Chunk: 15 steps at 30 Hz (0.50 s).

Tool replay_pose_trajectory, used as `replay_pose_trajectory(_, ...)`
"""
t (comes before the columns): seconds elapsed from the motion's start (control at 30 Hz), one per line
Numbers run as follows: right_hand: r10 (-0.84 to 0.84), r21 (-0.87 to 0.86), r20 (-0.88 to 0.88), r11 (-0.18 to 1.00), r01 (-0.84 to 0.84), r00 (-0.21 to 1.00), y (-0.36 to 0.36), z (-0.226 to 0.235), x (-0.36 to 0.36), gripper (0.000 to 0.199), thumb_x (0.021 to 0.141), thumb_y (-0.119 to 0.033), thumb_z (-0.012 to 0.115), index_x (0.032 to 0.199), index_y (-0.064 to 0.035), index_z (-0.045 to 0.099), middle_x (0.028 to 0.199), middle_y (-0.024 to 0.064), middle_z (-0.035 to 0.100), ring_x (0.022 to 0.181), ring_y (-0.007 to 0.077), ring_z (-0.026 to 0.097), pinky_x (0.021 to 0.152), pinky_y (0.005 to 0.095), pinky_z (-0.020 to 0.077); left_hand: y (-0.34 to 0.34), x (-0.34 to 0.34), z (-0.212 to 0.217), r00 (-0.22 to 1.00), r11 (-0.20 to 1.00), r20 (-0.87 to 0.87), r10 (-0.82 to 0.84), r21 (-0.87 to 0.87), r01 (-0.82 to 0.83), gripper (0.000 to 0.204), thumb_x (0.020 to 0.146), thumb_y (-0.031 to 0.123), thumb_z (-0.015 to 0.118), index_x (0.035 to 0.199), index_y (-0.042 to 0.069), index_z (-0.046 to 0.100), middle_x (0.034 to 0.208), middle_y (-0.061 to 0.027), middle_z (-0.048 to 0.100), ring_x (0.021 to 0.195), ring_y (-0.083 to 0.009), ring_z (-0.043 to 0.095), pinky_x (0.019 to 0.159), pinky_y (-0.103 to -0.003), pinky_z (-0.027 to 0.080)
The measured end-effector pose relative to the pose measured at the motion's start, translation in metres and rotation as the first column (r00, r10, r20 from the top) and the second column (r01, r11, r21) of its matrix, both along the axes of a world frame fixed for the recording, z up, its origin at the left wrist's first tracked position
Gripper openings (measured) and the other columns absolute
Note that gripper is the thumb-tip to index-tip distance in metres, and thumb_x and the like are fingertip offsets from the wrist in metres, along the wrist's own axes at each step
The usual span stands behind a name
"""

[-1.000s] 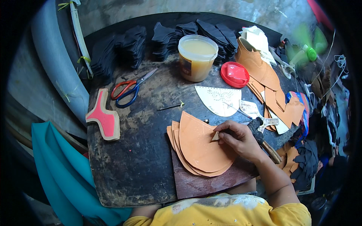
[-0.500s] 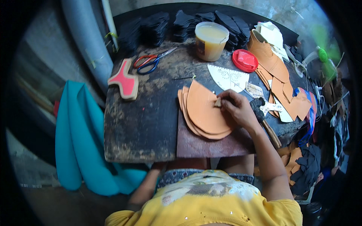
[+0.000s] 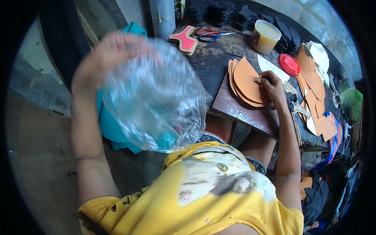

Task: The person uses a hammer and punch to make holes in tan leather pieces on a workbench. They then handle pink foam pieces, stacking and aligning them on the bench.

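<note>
My left hand (image 3: 107,58) grips a large clear plastic bottle (image 3: 154,96) by its base, raised close to my face with its blue-capped end pointing down toward my yellow shirt. My right hand (image 3: 272,84) rests on a fanned stack of tan leather pieces (image 3: 244,78), fingers pinching a small pale object at the stack's right edge. The stack lies on a brown board (image 3: 243,111) at the near edge of the dark worktable (image 3: 213,58).
On the table stand a tub of yellowish glue (image 3: 265,36), a red lid (image 3: 290,64), scissors with red and blue handles (image 3: 209,34), a pink and tan pattern piece (image 3: 184,39) and black cut pieces (image 3: 219,9). More tan pieces (image 3: 313,90) lie right. Teal cloth (image 3: 111,127) hangs left.
My left hand has come up into view holding the clear bottle, raised toward my face. My head has tipped back and left. The right hand stays on the leather stack.
</note>
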State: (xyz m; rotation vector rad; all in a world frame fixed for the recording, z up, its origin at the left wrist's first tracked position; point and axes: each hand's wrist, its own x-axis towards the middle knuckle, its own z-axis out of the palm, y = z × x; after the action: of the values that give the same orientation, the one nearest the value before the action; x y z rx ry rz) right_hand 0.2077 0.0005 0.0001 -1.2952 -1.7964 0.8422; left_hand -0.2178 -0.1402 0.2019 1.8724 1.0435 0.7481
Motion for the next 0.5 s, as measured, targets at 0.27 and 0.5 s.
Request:
replay_pose_trajectory(0.27,-0.027,-0.039,-0.081,0.999,0.024,0.996,0.000,-0.003,0.000,0.015,0.092,0.001,0.054,0.105,0.0011,0.062,0.086,0.0059,0.066,0.075,0.0119,0.061,0.073,0.0264,0.0505,0.137,-0.003,0.054,0.908,0.975,0.406,0.101,-0.222,-0.009,0.032,0.100,0.022,0.048,0.118,-0.003,0.059,0.107,-0.0151,0.068,0.091,-0.0212,0.069,0.083,-0.031,0.057)
replay_pose_trajectory(0.5,0.000,-0.076,-0.025,0.997,-0.002,1.000,0.003,0.006,0.000,0.012,0.091,0.000,0.055,0.100,0.0013,0.063,0.082,0.0051,0.065,0.072,0.0115,0.060,0.069,0.0261,0.0492,0.241,0.014,0.007,0.907,0.898,0.407,0.112,-0.433,0.083,0.028,0.102,0.024,0.046,0.098,0.002,0.063,0.089,-0.0092,0.070,0.076,-0.0183,0.068,0.074,-0.032,0.058)
